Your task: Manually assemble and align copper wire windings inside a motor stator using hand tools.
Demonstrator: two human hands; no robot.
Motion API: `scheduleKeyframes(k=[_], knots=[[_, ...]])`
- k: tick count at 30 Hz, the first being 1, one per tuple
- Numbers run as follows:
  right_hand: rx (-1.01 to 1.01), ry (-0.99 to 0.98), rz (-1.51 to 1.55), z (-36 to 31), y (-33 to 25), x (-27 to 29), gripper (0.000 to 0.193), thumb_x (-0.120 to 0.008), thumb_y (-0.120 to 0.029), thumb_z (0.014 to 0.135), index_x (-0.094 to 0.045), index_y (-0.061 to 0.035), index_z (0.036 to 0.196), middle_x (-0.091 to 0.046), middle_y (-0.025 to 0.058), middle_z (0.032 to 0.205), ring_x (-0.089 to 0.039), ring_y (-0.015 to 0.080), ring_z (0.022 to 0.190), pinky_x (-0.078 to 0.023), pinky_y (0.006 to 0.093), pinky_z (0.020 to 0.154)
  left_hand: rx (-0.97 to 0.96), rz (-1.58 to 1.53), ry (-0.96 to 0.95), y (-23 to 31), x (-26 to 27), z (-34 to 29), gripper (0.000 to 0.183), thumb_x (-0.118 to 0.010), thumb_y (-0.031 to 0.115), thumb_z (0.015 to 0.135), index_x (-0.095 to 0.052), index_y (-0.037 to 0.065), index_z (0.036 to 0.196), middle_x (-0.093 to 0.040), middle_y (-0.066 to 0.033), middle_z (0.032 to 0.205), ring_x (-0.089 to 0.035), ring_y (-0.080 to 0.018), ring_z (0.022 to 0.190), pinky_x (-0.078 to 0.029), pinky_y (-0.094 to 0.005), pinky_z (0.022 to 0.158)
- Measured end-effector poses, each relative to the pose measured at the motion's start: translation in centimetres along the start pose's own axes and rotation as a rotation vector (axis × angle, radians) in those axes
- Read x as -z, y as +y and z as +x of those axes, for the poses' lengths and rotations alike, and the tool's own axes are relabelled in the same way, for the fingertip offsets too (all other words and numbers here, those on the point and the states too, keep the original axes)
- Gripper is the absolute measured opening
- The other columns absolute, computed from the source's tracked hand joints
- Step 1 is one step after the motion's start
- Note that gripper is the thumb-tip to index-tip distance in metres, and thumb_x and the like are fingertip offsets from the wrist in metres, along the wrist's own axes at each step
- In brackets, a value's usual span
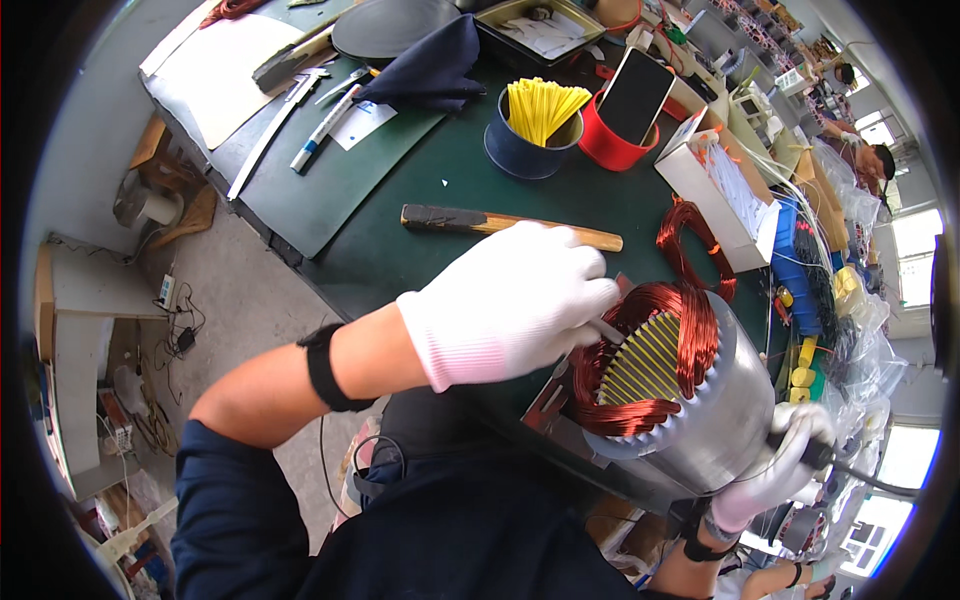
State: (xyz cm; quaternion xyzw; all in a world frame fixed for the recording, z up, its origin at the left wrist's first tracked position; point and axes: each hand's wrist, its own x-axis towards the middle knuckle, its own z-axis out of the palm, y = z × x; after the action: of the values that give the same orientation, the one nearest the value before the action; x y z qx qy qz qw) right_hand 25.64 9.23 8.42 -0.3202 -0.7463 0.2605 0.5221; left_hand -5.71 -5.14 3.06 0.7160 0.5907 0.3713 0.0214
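The motor stator (700, 400) is set at the near edge of the green table (400, 180). Its copper windings (690, 330) are pressed by the closed left hand (510, 300), gripping a thin tool; the right hand (785, 465) is wrapped around a dark handle. Behind the stator lie a wooden stick (510, 222), 2 cups and a phone (636, 95).

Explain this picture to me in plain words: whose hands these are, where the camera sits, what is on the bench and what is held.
The camera sits on a person's head and looks down at their own gloved hands; its wide lens bends straight edges. The left hand presses a thin tool into the copper wire coils of a round metal motor stator. The right hand has its grip around a dark handle beside the stator. On the green bench lie a wooden-handled tool, a blue cup of yellow strips and a red cup holding a phone.
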Motion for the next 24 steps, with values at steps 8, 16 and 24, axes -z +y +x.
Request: scheduleKeyframes(k=[8,16,24], knots=[[-0.285,-0.233,-0.251,-9.1,-0.2,3.4,0.024,-0.047,-0.013,0.110,-0.063,0.0052,0.112,-0.063,0.0117,0.100,-0.058,0.0159,0.076,-0.047,0.0292,0.073,-0.061,-0.567,-0.042,3.2,-2.2,-4.5,0.038,-0.067,0.022,0.100,-0.062,-0.003,0.129,-0.063,-0.0210,0.127,-0.060,-0.0389,0.119,-0.047,-0.0477,0.107],[-0.401,-0.133,0.073,-12.1,-2.9,0.5,0.036,-0.041,-0.025,0.113,-0.057,0.0009,0.095,-0.049,0.0034,0.055,-0.049,0.0137,0.047,-0.039,0.0292,0.054,0.019,-0.337,0.269,6.4,-5.8,-4.5,0.047,-0.074,0.045,0.094,-0.063,0.000,0.100,-0.058,-0.0182,0.095,-0.058,-0.0409,0.092,-0.049,-0.0461,0.083],[-0.674,-0.267,0.399,-4.8,-5.1,1.6,0.024,-0.051,-0.026,0.111,-0.056,-0.0060,0.099,-0.050,0.0023,0.063,-0.048,0.0118,0.046,-0.040,0.0269,0.044,0.649,-0.952,0.153,7.8,-1.2,0.8,0.029,-0.073,0.027,0.102,-0.074,-0.001,0.095,-0.061,0.0055,0.076,-0.053,-0.0026,0.073,-0.047,-0.0266,0.065]])
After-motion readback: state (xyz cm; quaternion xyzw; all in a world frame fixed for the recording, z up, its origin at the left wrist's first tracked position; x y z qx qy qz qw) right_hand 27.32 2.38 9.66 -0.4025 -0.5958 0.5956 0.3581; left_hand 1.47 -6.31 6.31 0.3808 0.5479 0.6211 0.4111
